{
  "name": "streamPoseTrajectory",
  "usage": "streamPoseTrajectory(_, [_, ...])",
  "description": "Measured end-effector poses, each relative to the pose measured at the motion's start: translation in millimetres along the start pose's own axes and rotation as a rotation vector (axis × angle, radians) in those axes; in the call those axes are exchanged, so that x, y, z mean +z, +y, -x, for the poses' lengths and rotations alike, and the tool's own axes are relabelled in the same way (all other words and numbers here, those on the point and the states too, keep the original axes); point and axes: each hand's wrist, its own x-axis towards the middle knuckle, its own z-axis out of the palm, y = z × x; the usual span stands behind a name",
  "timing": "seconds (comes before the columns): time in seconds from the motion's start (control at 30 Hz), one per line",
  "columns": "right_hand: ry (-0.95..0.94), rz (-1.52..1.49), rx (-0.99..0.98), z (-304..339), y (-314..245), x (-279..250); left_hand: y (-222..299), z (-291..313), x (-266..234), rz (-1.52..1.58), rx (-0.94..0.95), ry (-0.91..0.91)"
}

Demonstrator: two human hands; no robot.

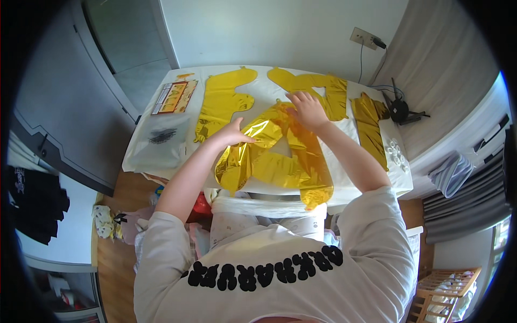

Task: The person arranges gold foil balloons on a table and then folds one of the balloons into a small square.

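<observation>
A flat, shiny gold foil balloon (273, 168), shaped like a letter with a gap in its middle, lies at the table's near edge. Part of it hangs over that edge. My left hand (235, 133) rests at the balloon's left side, thumb stretched over the foil and fingers apart. At the balloon's top, my right hand (308, 109) lies with its fingers extended over the foil. Beyond them are more uninflated gold balloons: one (218, 102) at the back left, another (336, 97) at the back right, and a folded one (369, 129) on the right.
A clear plastic bag (160, 141) and a printed card package (175, 97) lie on the left of the white-covered table (191, 157). White rings (396, 156) sit at the right edge, near a black router (399, 110) with cables. A wall socket (364, 37) is behind.
</observation>
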Motion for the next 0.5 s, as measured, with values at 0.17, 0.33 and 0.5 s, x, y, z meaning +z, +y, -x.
streamPoseTrajectory(0.17, [-0.461, -0.163, 0.271, 52.8, -37.0, -22.0, -34.6, 10.6, -11.2, -0.130, -0.008, 0.084])
streamPoseTrajectory(0.33, [-0.384, -0.110, 0.146, 101.4, -17.4, 0.5, 18.3, 39.6, -10.3, -0.433, 0.061, 0.088])
streamPoseTrajectory(0.5, [-0.465, -0.094, 0.120, 72.5, 11.8, 20.5, 2.2, 39.7, 31.1, -0.808, 0.299, 0.240])
